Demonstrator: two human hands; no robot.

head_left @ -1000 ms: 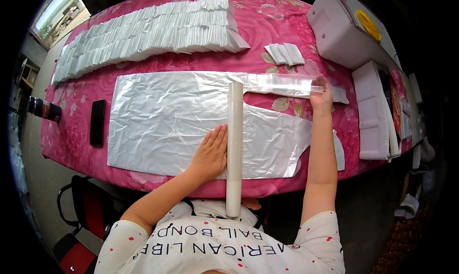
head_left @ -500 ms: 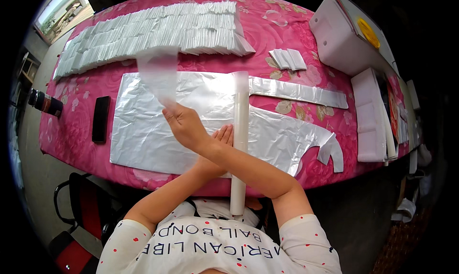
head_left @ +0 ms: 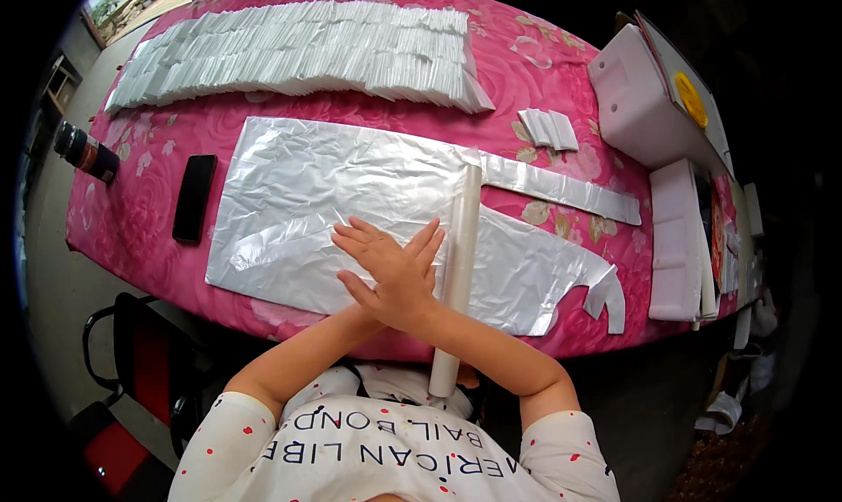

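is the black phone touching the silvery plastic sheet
Apart: the head view shows a strip of pink tablecloth between the black phone and the silvery plastic sheet's left edge.

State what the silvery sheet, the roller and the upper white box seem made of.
Silvery sheet: likely thin plastic film, shiny, judging by its crinkles and highlights.
Roller: perhaps plastic or wrapped card, satiny, with an even sheen.
White box: probably foam, matte, judging by its chunky, rounded form.

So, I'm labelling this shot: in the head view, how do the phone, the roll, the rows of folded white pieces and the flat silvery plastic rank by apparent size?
1. Flat silvery plastic
2. Rows of folded white pieces
3. Roll
4. Phone
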